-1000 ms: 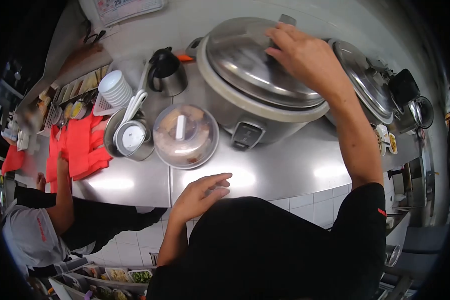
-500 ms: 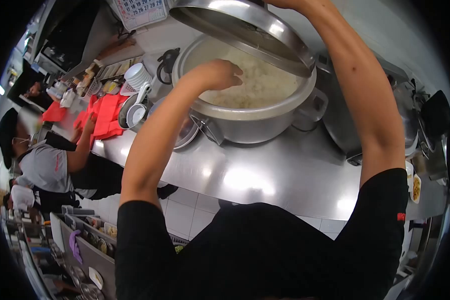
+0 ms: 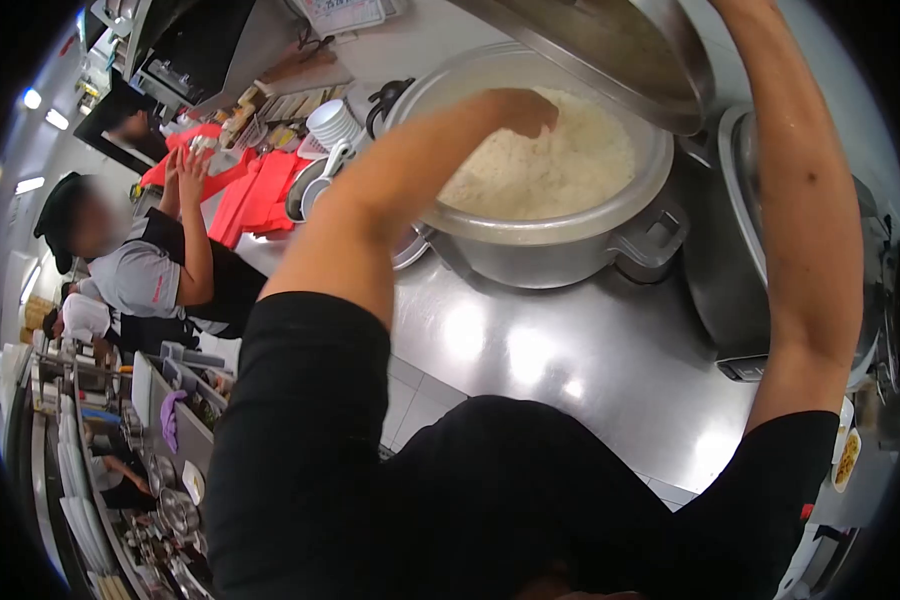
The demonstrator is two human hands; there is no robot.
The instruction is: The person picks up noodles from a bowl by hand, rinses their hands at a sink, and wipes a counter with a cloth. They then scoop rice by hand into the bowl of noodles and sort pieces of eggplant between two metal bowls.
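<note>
My left hand [image 3: 522, 110] reaches over the rim of a large metal pot [image 3: 530, 268]. Its fingers curl down at the white, fluffy rice [image 3: 515, 170] inside; the fingertips are partly hidden, and I cannot tell what is between them. Above the pot's far right side, a wide metal lid [image 3: 625, 45] is tilted up with its underside showing. My right forearm rises along the right side to the top edge beside the lid, and the right hand is out of the picture.
A second metal pot [image 3: 715, 255] stands at right on the steel counter [image 3: 510, 345]. White bowls [image 3: 333, 122], a white-handled scoop [image 3: 327, 172] and red cloths or bags [image 3: 270, 190] lie at left. A co-worker [image 3: 140, 260] there holds up something red.
My view has shifted, so the pot sits farther right. My left hand is lower at the rice, and the lid is higher. The co-worker's hands have risen with something red.
</note>
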